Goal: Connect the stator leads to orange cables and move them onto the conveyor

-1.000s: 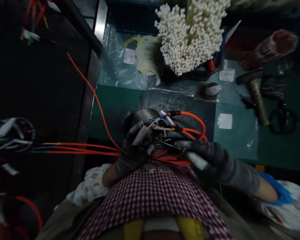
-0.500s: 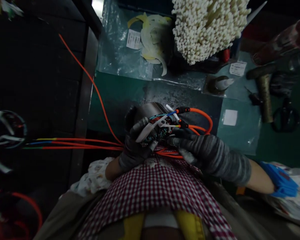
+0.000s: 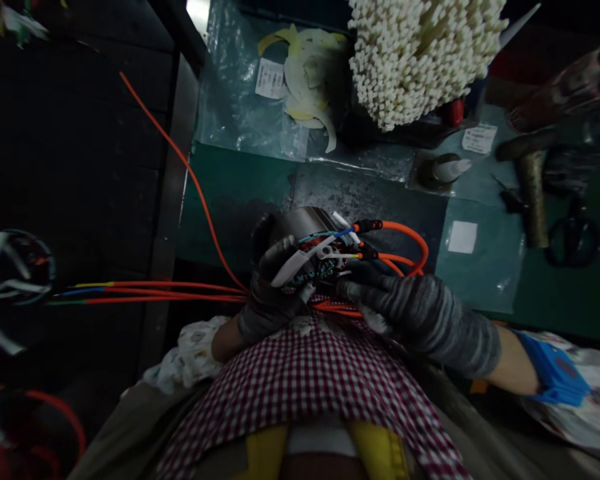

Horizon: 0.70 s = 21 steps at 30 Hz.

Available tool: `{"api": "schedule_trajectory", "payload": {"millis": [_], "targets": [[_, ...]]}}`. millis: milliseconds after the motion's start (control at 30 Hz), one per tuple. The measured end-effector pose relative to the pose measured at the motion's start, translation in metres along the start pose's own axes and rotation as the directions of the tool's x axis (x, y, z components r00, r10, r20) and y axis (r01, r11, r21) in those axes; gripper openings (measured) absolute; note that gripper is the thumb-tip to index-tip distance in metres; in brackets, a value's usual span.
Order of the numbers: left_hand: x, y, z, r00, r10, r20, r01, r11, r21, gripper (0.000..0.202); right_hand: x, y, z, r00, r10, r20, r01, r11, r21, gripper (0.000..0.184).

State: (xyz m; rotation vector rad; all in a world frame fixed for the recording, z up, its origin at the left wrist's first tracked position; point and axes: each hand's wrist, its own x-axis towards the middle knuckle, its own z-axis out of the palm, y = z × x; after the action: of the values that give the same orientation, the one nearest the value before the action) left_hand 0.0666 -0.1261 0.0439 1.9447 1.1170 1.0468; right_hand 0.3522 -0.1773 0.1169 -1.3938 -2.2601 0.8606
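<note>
A motor stator [image 3: 300, 223], a steel ring with wire windings on its near side, sits in front of my body. My left hand [image 3: 275, 293], in a dark grey glove, grips its left edge, with the thumb on the near side. White sleeving [image 3: 290, 268] sticks out from the windings. Orange cables [image 3: 405, 231] leave the stator, loop right and run back under my right hand. My right hand [image 3: 395, 303], also gloved, is beside the stator's lower right, fingertips pinched together. What those fingers hold is too dark to make out.
Orange cable ends [image 3: 170, 293] stretch left past the metal table edge [image 3: 173, 180]. Behind lie plastic bags, a bundle of white sleeves [image 3: 420, 60] and a small bottle [image 3: 443, 170]. A hammer [image 3: 533, 193] and scissors [image 3: 574, 233] lie right. Another stator [image 3: 17, 267] is far left.
My right hand's fingertips have shifted slightly by the stator's lower edge. The left hand keeps its grip, and the whole view has moved a little.
</note>
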Motion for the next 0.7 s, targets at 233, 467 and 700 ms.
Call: {"api": "schedule_trajectory", "payload": {"millis": [233,467,700], "targets": [[0.000,0.001,0.001,1.000,0.013,-0.026,-0.013,1.000,-0.015,0.085,0.011,-0.005,-0.017,0.984,-0.135,0.119,0.160,0.959,-0.234,0.046],[-0.002,0.001,0.003,0.999,0.029,-0.027,-0.029,0.999,0.014,0.090,0.024,-0.033,-0.001,1.000,-0.028,0.013,0.030,0.954,-0.298,0.041],[0.007,-0.005,0.000,0.999,0.046,-0.020,-0.046,0.999,0.026,0.078,0.011,0.001,-0.038,0.992,-0.041,0.116,0.027,0.992,0.121,0.041]]}}
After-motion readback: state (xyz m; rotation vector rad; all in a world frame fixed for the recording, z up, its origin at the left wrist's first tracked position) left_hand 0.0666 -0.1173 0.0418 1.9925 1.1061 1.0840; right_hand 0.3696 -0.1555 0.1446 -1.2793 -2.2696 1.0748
